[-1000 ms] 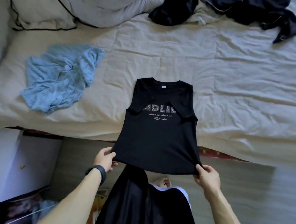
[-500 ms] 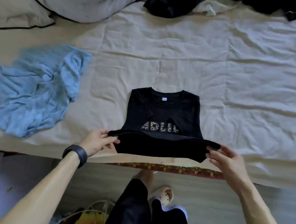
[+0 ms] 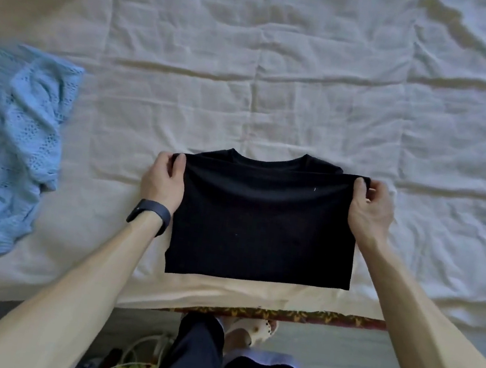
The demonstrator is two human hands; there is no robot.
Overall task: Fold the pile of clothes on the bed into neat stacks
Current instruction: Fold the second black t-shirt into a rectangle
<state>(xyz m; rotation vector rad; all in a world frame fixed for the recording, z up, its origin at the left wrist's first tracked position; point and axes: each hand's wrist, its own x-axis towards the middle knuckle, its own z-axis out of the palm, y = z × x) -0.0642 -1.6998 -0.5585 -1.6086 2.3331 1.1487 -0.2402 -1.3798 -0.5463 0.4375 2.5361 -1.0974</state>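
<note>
Head view: left hand (image 3: pixel 163 181) and right hand (image 3: pixel 370 208) each pinch the folded black cotton T-shirt's (image 3: pixel 264 226) hem corners near its collar; no lettering visible.

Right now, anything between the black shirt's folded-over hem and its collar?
Nothing visible. Left hand and right hand pinch the hem corners of the black shirt just short of the collar; blue knit top lies apart, leftward.
</note>
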